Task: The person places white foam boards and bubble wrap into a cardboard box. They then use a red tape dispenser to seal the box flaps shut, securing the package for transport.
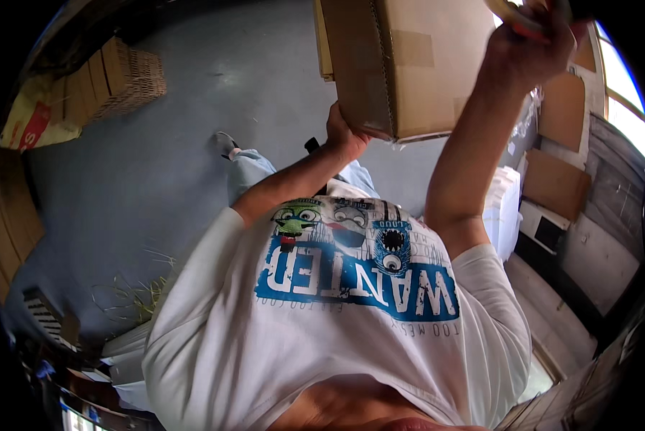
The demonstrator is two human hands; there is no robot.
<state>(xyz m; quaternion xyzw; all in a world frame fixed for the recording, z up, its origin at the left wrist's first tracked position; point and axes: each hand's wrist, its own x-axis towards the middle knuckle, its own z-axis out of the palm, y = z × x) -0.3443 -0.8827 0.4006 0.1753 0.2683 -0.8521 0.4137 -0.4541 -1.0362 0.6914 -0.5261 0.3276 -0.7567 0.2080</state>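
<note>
A large brown cardboard box (448, 82) stands in front of me, its top running out of the picture. A piece of tape (413, 49) lies across its face. My left hand (346, 136) grips the box's near lower corner, the thumb up along the side and the other fingers tucked underneath, partly hidden. Raised at the upper right, my right hand (534, 54) is closed around a tape roll (510, 13), a tan ring with a reddish part. The picture's dark rim cuts off some of the roll.
Stacked flat cardboard (107, 75) lies on the grey floor (186, 86) at the far left, beside a yellow and red sack (39, 118). Loose yellow strapping (139, 291) is at the lower left. Cardboard sheets (559, 111) lean by the window (627, 100) at the right.
</note>
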